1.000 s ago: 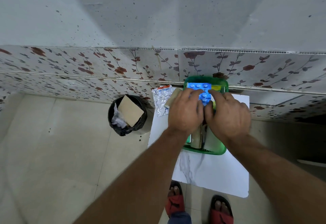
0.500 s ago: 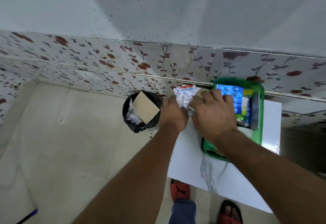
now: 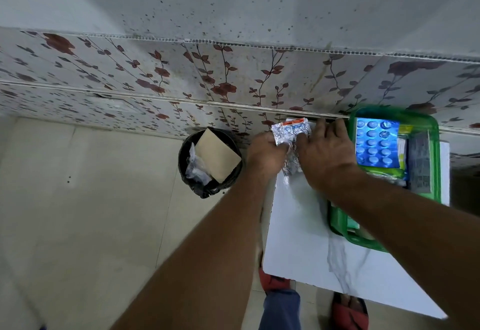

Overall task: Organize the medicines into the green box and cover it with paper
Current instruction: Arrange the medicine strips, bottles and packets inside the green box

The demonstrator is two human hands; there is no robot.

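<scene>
Both hands are gathering the foil strips point(image 3: 291, 135) lying on the worktop point(image 3: 298, 225), just left of the green box point(image 3: 432, 148). The left hand point(image 3: 265, 153) is pinching the strips' near edge; the right hand point(image 3: 324, 155) is lying spread over their right side, its fingers flat. To do this well, they should be squaring the strips into one stack, lifting them together and laying them flat beside the blue strip point(image 3: 376, 145) in the box.
</scene>
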